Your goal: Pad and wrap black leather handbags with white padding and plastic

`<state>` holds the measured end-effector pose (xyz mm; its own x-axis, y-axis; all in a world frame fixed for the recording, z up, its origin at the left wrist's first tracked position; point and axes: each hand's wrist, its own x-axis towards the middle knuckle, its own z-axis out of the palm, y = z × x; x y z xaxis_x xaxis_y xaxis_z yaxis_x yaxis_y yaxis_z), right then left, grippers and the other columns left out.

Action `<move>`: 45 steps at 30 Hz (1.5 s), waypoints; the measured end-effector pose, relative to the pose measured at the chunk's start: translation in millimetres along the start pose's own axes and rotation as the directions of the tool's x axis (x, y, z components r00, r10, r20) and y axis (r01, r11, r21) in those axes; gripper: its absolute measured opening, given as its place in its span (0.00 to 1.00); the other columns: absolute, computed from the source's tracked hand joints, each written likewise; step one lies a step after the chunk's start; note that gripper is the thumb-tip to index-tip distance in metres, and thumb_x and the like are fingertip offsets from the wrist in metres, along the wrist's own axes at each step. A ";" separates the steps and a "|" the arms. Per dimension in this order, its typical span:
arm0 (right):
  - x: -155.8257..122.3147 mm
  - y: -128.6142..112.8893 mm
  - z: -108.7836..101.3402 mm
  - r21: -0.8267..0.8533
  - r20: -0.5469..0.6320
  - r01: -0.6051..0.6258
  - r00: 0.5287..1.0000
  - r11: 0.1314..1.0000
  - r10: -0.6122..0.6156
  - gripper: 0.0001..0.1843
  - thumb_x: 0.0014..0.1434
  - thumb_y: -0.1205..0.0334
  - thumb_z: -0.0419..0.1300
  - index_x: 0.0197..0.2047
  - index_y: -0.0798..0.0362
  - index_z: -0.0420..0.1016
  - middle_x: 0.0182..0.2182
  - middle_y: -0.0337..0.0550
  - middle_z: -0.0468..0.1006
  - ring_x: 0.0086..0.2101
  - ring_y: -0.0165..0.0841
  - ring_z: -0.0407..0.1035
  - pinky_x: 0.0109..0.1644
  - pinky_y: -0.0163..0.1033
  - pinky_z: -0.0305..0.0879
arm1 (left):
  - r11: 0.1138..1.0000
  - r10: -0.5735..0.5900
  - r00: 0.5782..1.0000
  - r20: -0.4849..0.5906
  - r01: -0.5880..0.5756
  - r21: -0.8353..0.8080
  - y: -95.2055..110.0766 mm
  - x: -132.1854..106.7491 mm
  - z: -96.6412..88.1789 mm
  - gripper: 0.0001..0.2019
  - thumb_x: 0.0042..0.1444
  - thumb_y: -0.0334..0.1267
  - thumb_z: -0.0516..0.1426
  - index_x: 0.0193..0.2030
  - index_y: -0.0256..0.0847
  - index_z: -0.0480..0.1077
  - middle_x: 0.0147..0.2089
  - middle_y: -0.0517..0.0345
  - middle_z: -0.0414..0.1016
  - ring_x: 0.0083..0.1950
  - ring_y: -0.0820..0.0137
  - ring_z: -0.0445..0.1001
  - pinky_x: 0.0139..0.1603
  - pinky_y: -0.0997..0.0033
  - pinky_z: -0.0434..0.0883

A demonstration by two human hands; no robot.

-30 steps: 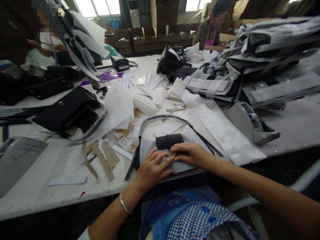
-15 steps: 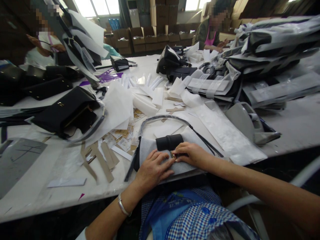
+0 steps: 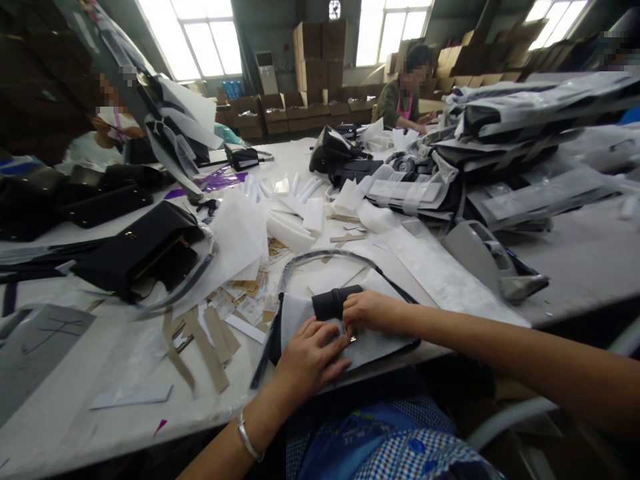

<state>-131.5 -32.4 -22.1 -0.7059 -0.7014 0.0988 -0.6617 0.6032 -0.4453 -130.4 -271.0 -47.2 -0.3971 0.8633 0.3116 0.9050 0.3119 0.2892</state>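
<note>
A black handbag (image 3: 274, 333) lies in front of me at the table edge, its face covered by a pale wrapping sheet (image 3: 295, 312). Its strap (image 3: 320, 253) arches away over the table behind it. A black flap piece (image 3: 330, 303) rests on top of the sheet. My left hand (image 3: 313, 353) lies flat on the bag with fingers spread, their tips near a small gold clasp (image 3: 353, 339). Just above the clasp, my right hand (image 3: 373, 312) has its fingers pinched together; what is between them is hidden.
Left of the bag lie cardboard strips (image 3: 213, 347) and another black handbag (image 3: 135, 247), open. White foam sheets (image 3: 240, 233) spread across the middle. Wrapped bags (image 3: 520, 113) are piled at right. Two people work across the table; one person (image 3: 407, 100) sits at the far right side.
The view has tilted upward, showing more of the windows. My right hand has shifted slightly left over the clasp, and its fingers have drawn closer together. My left hand stays on the bag.
</note>
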 end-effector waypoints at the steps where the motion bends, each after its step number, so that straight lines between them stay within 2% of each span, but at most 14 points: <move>1: 0.5 -0.5 2.6 0.002 -0.010 -0.036 0.999 0.999 0.036 0.05 0.61 0.68 0.63 0.33 0.54 0.81 0.30 0.41 0.79 0.34 0.31 0.71 0.40 0.34 0.66 | 1.000 -0.004 1.000 0.003 0.004 0.001 0.2 -0.1 0.0 0.18 0.64 0.47 0.56 0.59 0.51 0.71 0.53 0.55 0.75 0.54 0.60 0.71 0.63 0.50 0.68; 6: -0.4 -15.4 6.8 -0.060 -0.044 -0.271 0.962 0.961 0.269 0.03 0.59 0.67 0.65 0.34 0.55 0.81 0.32 0.44 0.79 0.33 0.33 0.73 0.37 0.35 0.67 | 1.000 -0.009 1.000 0.024 0.009 0.012 1.7 -0.3 -3.4 0.17 0.64 0.47 0.56 0.58 0.50 0.71 0.53 0.54 0.75 0.53 0.60 0.71 0.62 0.50 0.69; 9: -12.2 -26.0 1.5 -0.053 -0.066 -0.323 0.945 0.945 0.319 0.08 0.62 0.65 0.61 0.43 0.53 0.80 0.37 0.45 0.82 0.37 0.36 0.76 0.42 0.38 0.70 | 1.000 -0.010 1.000 0.026 0.010 0.026 2.2 -1.3 -5.3 0.18 0.65 0.47 0.56 0.60 0.51 0.70 0.54 0.54 0.74 0.54 0.60 0.72 0.63 0.49 0.68; 12: -34.9 -30.8 5.0 -0.148 -0.152 -0.289 0.952 0.946 0.267 0.19 0.65 0.60 0.59 0.57 0.54 0.74 0.51 0.51 0.79 0.52 0.43 0.73 0.57 0.47 0.68 | 0.998 0.003 1.000 0.020 -0.004 0.066 4.9 -1.6 -2.1 0.19 0.64 0.47 0.56 0.61 0.52 0.69 0.57 0.54 0.73 0.57 0.60 0.72 0.64 0.49 0.67; 15: -56.6 -29.4 21.3 -0.265 -0.220 -0.253 0.955 0.931 0.197 0.24 0.67 0.58 0.56 0.64 0.54 0.68 0.63 0.51 0.69 0.64 0.46 0.60 0.68 0.56 0.56 | 0.985 0.011 1.000 0.010 -0.012 0.171 13.7 0.2 6.5 0.18 0.66 0.43 0.55 0.61 0.46 0.68 0.61 0.50 0.72 0.60 0.59 0.71 0.64 0.50 0.68; 20: -66.6 -22.8 41.0 -0.281 -0.280 -0.260 0.943 0.924 0.180 0.25 0.69 0.58 0.53 0.67 0.52 0.64 0.66 0.48 0.64 0.66 0.45 0.56 0.69 0.56 0.55 | 0.974 -0.054 0.998 0.024 0.047 0.220 31.5 0.7 15.0 0.18 0.69 0.32 0.47 0.62 0.38 0.65 0.66 0.44 0.67 0.65 0.60 0.69 0.64 0.51 0.69; 24: -67.1 -21.9 44.2 -0.263 -0.299 -0.245 0.941 0.933 0.162 0.26 0.69 0.58 0.52 0.68 0.50 0.62 0.67 0.47 0.62 0.67 0.44 0.53 0.70 0.56 0.53 | 0.985 -0.090 0.996 0.011 0.087 0.152 36.6 -6.6 15.7 0.21 0.68 0.37 0.50 0.67 0.47 0.60 0.71 0.49 0.60 0.69 0.60 0.63 0.68 0.47 0.65; 28: -68.9 -24.5 35.8 -0.206 -0.294 -0.256 0.937 0.944 0.190 0.25 0.69 0.58 0.52 0.67 0.51 0.64 0.67 0.47 0.63 0.67 0.44 0.55 0.70 0.55 0.54 | 0.970 -0.110 0.993 -0.035 0.115 0.212 38.8 -10.3 22.1 0.23 0.67 0.40 0.53 0.68 0.53 0.60 0.72 0.49 0.57 0.70 0.57 0.61 0.67 0.42 0.65; 32: -51.4 -12.2 0.1 -0.086 -0.207 -0.261 0.949 0.962 0.239 0.17 0.68 0.56 0.54 0.55 0.50 0.77 0.54 0.46 0.78 0.56 0.39 0.71 0.61 0.44 0.67 | 0.966 -0.101 0.993 -0.055 0.111 0.233 39.5 -7.8 25.5 0.21 0.67 0.39 0.53 0.65 0.52 0.64 0.70 0.49 0.61 0.68 0.57 0.65 0.64 0.43 0.69; 34: -30.8 5.4 -19.6 -0.098 -0.187 -0.335 0.931 0.937 0.314 0.16 0.68 0.62 0.54 0.55 0.50 0.77 0.51 0.46 0.80 0.50 0.37 0.75 0.56 0.40 0.70 | 0.966 -0.092 0.994 -0.062 0.104 0.238 39.3 -7.0 24.8 0.20 0.67 0.40 0.52 0.65 0.52 0.64 0.70 0.49 0.61 0.68 0.56 0.65 0.64 0.43 0.69; 38: 20.9 52.1 -38.6 -0.221 -0.121 -0.421 0.907 0.880 0.403 0.29 0.59 0.77 0.59 0.63 0.54 0.70 0.60 0.52 0.72 0.55 0.39 0.72 0.57 0.38 0.68 | 0.959 -0.075 0.994 -0.080 0.094 0.267 38.2 -7.9 24.2 0.20 0.67 0.40 0.52 0.65 0.52 0.64 0.70 0.49 0.61 0.68 0.56 0.65 0.63 0.44 0.71; 40: 42.5 70.9 -40.3 -0.239 -0.068 -0.409 0.912 0.880 0.405 0.34 0.51 0.79 0.65 0.62 0.53 0.71 0.58 0.52 0.74 0.52 0.38 0.74 0.53 0.35 0.69 | 0.957 -0.065 0.994 -0.091 0.088 0.277 37.4 -8.5 25.1 0.20 0.67 0.41 0.52 0.65 0.52 0.65 0.70 0.49 0.61 0.67 0.56 0.66 0.62 0.45 0.71; 42: 57.8 82.4 -43.9 -0.257 -0.017 -0.410 0.908 0.875 0.420 0.34 0.43 0.77 0.71 0.55 0.53 0.77 0.51 0.50 0.79 0.45 0.39 0.77 0.46 0.35 0.70 | 0.955 -0.064 0.993 -0.098 0.089 0.282 37.0 -8.9 26.0 0.20 0.67 0.42 0.51 0.65 0.52 0.65 0.70 0.50 0.61 0.67 0.57 0.67 0.62 0.45 0.72; 45: 69.8 86.1 -60.7 -0.269 0.018 -0.414 0.901 0.870 0.434 0.23 0.34 0.71 0.77 0.38 0.54 0.82 0.40 0.46 0.81 0.38 0.40 0.76 0.41 0.36 0.68 | 0.953 -0.073 0.992 -0.099 0.099 0.286 37.2 -9.1 26.1 0.20 0.68 0.42 0.51 0.65 0.53 0.64 0.70 0.52 0.61 0.67 0.58 0.66 0.62 0.46 0.71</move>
<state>-253.1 -6.4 0.5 -0.9184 -0.3770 -0.1202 -0.3516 0.9168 -0.1892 -89.1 -256.9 -62.9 -0.4751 0.7946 0.3780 0.8670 0.4960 0.0471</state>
